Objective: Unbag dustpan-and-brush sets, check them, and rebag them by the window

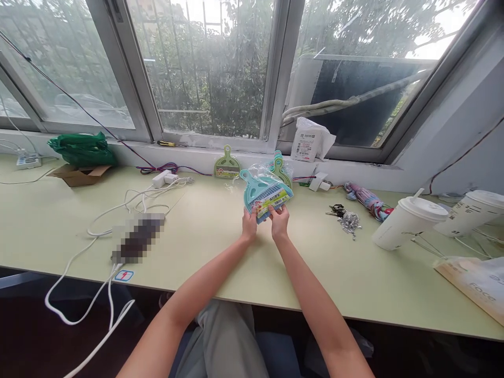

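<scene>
Between my two hands is a small light-blue dustpan (252,190) with a striped brush and a yellow-green label across its front. My left hand (249,224) grips its lower left edge, and my right hand (279,222) grips the lower right, both with fingers closed on it. The dustpan tilts, its looped handle pointing up and left. Just behind it, partly hidden, several more dustpans (279,167) lean together by the sill, a green one in front. A single green dustpan (227,167) stands against the wall to the left.
At left lie white cables (98,226), a pixelated dark object (138,239) and a cardboard box (79,176) with a green bag (81,149). To the right are keys (346,218), a folded umbrella (368,202), white cups (409,220) and a tissue pack (472,286).
</scene>
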{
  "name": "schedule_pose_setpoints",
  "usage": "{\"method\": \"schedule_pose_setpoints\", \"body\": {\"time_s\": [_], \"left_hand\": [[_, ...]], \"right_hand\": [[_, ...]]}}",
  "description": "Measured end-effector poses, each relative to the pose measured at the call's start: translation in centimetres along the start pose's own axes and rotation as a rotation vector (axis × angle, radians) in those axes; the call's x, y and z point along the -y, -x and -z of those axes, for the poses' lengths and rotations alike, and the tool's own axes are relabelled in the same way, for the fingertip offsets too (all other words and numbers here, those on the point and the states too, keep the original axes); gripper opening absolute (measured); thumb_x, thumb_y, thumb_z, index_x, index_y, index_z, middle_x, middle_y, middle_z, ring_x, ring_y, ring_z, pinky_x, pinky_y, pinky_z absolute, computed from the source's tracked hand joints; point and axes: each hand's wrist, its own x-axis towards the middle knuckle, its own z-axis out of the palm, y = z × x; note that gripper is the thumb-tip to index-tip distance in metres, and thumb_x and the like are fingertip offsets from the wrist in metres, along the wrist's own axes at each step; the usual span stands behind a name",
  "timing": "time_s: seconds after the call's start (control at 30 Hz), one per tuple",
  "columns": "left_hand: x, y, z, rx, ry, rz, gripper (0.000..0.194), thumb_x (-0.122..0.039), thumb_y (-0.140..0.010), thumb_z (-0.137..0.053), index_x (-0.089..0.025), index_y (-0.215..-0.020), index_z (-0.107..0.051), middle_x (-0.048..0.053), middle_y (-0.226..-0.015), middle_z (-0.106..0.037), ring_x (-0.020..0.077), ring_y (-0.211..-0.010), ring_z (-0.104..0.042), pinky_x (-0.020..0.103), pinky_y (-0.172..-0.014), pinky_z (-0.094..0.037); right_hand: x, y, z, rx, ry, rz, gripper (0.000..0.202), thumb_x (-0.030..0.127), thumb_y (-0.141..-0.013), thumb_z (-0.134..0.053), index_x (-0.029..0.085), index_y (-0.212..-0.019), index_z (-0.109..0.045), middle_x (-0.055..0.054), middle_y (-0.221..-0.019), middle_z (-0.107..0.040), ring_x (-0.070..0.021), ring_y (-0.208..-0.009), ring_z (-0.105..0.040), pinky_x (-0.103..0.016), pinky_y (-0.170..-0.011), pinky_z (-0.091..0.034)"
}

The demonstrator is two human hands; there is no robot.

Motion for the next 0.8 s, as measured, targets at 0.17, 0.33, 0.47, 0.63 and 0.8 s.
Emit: {"method": "schedule_pose_setpoints", "body": {"time_s": [0.17,0.33,0.47,0.63,0.8], "left_hand": [[-0.9,0.5,-0.9,0.322,-0.069,0.118,0.062,-0.048,-0.077,-0.065,-0.022,-0.126,-0.037,0.014,-0.119,-0.063,0.0247,-0.105,-0.063,0.042,-0.087,-0.048],[-2.1,-0.5,-0.1,0.188,0.078,0.068,0.049,-0.048,-0.080,-0.061,-0.025,-0.121,-0.044,0.010,-0.133,-0.053,0.0251,-0.122,-0.051,0.041,-0.097,-0.043],[-2.9,-0.6,0.5,0.189,0.101,-0.049,0.058,-0.040,-0.076,-0.067,-0.024,-0.125,-0.041,0.008,-0.129,-0.055,0.0249,-0.122,-0.051,0.041,-0.101,-0.041],[-2.1,0.2,-0.2,0.328,0.007,0.059,0.065,-0.035,-0.073,-0.072,-0.025,-0.128,-0.040,0.009,-0.137,-0.049,0.0267,-0.127,-0.045,0.043,-0.102,-0.040],[-2.4,-0.1,-0.3,0.296,0.140,0.086,0.051,-0.051,-0.082,-0.057,-0.024,-0.124,-0.047,0.009,-0.137,-0.050,0.0268,-0.127,-0.046,0.043,-0.099,-0.042]], "right_hand": [[1.8,-1.3,1.5,-0.027,0.011,0.094,0.053,0.035,-0.065,-0.073,0.021,-0.112,-0.053,-0.008,-0.107,-0.068,-0.0196,-0.097,-0.065,-0.032,-0.079,-0.056],[1.7,-1.3,1.5,0.029,-0.014,0.058,0.048,0.032,-0.066,-0.074,0.022,-0.108,-0.054,-0.006,-0.106,-0.068,-0.0189,-0.101,-0.064,-0.032,-0.082,-0.056],[1.2,-1.3,1.2,0.111,-0.055,-0.010,0.050,0.030,-0.062,-0.077,0.021,-0.106,-0.054,-0.005,-0.102,-0.069,-0.0188,-0.098,-0.065,-0.033,-0.084,-0.055],[1.3,-1.7,1.9,0.014,-0.047,0.018,0.048,0.031,-0.062,-0.076,0.020,-0.104,-0.056,-0.007,-0.109,-0.067,-0.0198,-0.102,-0.063,-0.032,-0.084,-0.055],[1.5,-1.6,1.8,0.016,-0.088,0.020,0.047,0.030,-0.063,-0.076,0.021,-0.106,-0.057,-0.006,-0.111,-0.067,-0.0198,-0.105,-0.063,-0.033,-0.088,-0.054]]}}
